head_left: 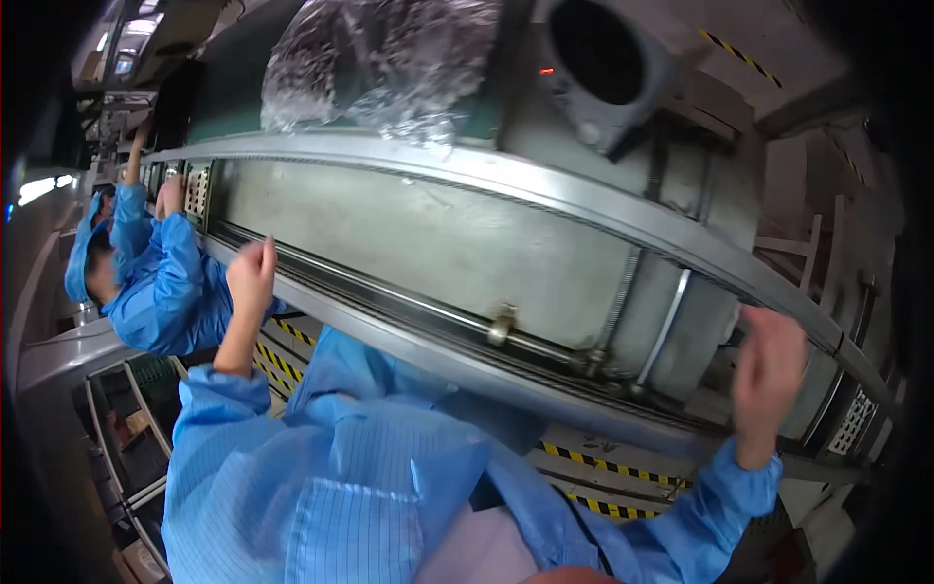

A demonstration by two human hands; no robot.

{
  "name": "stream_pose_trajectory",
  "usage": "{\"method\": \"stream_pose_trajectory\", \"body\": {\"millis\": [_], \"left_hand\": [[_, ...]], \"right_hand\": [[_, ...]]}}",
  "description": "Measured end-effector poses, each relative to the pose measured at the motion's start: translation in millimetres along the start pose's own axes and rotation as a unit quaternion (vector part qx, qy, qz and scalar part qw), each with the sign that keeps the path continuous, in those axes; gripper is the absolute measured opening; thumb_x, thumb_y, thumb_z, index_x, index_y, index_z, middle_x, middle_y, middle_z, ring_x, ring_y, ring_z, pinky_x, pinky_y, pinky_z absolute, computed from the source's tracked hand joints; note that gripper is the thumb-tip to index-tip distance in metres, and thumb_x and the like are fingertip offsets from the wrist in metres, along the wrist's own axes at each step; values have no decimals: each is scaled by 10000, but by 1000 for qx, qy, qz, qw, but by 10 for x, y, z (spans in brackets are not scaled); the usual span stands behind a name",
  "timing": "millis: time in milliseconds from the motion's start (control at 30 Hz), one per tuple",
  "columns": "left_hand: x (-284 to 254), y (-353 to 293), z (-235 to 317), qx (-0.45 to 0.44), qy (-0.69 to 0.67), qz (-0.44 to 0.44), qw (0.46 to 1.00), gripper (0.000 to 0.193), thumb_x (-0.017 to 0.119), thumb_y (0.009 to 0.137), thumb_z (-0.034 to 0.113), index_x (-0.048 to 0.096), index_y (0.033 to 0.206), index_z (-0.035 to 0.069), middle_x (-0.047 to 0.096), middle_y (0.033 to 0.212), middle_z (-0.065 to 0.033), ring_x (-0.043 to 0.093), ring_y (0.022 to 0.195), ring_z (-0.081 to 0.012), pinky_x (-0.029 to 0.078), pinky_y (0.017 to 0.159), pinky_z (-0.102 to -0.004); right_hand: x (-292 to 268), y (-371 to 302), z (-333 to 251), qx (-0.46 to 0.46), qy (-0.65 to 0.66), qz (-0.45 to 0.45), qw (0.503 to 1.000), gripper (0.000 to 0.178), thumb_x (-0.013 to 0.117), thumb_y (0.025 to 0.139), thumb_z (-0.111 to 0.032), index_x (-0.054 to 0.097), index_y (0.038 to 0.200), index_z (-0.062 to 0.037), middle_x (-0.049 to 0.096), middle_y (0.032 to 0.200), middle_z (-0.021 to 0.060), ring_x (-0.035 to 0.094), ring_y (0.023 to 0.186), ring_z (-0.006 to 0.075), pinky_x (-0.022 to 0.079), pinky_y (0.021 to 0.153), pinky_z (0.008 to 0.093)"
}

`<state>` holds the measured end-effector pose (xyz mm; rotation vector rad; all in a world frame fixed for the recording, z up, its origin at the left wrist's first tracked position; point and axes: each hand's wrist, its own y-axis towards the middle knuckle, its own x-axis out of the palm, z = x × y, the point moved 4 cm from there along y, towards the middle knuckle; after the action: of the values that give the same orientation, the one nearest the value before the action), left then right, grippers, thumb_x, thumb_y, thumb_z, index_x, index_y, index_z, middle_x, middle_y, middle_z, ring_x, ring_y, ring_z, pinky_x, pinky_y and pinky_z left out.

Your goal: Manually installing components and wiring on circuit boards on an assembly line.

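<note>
My left hand (252, 279) is raised over the near rail (418, 348) of a conveyor frame, its fingers curled closed. What lies inside those fingers, if anything, is hidden. At the right end of the line, my right hand (769, 375) hangs over the frame, smeared by motion. Its fingers look bent, but their grip cannot be read. A metal rod (666, 326) crosses the frame to the left of that hand. Between the rails runs a pale, smooth bed (438, 229).
Crumpled clear plastic wrap (389, 68) lies beyond the far rail (467, 170). A grey device with a dark round face (598, 54) stands right of it. Co-workers in blue (165, 282) are at the left. Yellow-black tape (613, 467) marks the floor; a perforated plate (854, 423) sits far right.
</note>
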<state>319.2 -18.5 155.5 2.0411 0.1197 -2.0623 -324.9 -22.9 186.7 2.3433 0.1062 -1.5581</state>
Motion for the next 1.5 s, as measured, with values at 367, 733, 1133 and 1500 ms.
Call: {"method": "stream_pose_trajectory", "body": {"millis": [367,733,1133,1500], "left_hand": [[606,900,-1580,59,-112,191,973,310,713,817,149,668,1113,71,623,1132,-142,558,1105,-349,470,951,-430],[985,1226,-3071,-111,93,250,957,576,668,890,449,610,1188,-40,630,1198,-188,514,1232,-376,453,998,-473],[364,1245,-2042,224,-188,293,910,389,714,840,169,639,1204,53,621,1162,-152,549,1116,-369,465,972,-462],[613,2812,1209,441,-160,38,882,280,592,877,186,732,1111,125,696,1201,-113,644,1145,-326,533,933,-448]], "right_hand": [[2798,868,-2196,-73,-74,-161,981,392,629,904,-70,581,1289,-9,638,1090,148,611,997,349,499,836,427],[3322,1148,-2210,-196,-307,-81,928,96,633,843,-103,575,900,-52,585,932,118,572,926,309,462,786,459],[2590,1423,-3144,47,230,-14,972,106,651,946,-104,594,975,-20,590,778,11,585,719,89,471,644,239],[2600,1419,-2874,40,262,168,950,95,625,974,-87,626,1034,-14,629,827,2,615,757,76,501,669,221]]}}
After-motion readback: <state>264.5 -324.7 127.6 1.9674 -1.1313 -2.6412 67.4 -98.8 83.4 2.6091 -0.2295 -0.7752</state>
